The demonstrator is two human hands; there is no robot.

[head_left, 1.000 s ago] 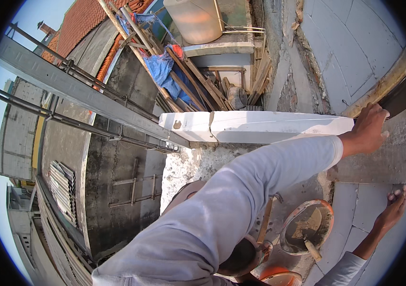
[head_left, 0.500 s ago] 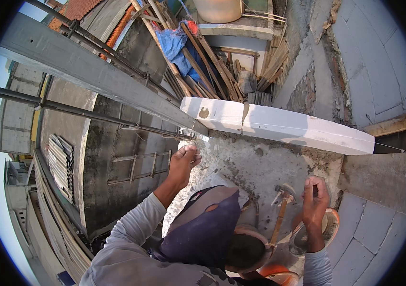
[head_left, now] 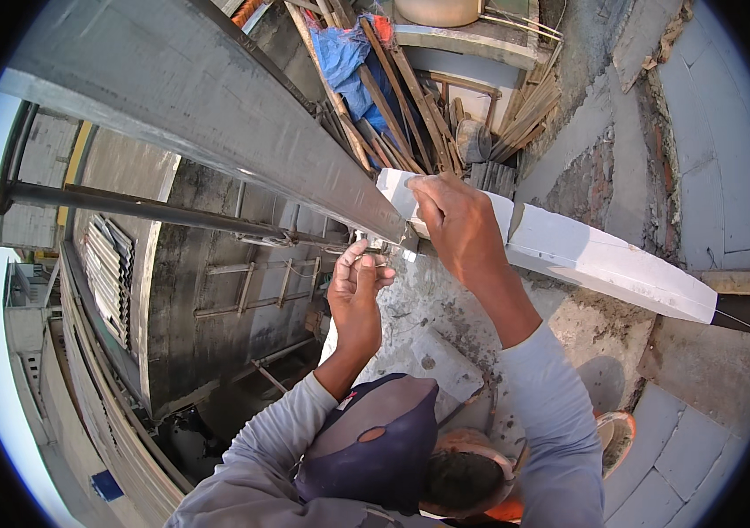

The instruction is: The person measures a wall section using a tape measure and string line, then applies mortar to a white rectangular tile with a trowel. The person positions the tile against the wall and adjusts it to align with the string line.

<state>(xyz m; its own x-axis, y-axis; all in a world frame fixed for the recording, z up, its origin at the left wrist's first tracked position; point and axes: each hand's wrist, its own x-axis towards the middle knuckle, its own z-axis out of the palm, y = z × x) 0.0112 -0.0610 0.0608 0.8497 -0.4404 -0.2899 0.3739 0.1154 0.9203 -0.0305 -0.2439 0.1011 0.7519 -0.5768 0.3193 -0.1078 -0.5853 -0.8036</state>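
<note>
My left hand is raised beside the lower end of a grey metal beam, its fingers curled together. Small bright metal bits show just beyond its fingertips. My right hand reaches over the left end of a row of white blocks, thumb and fingers pinched next to the beam. Whatever either pinch holds is too small or hidden to make out. A thin string runs out from the right end of the blocks.
Between my forearms is a purple and grey cap. A bucket with dark contents and an orange-rimmed bucket stand low down. Metal scaffold pipes cross at left. Timber and blue tarp lie beyond the blocks.
My right hand has come from above the buckets on the right to the blocks' left end. My left hand has shifted slightly right in the picture. The beam appears larger and closer.
</note>
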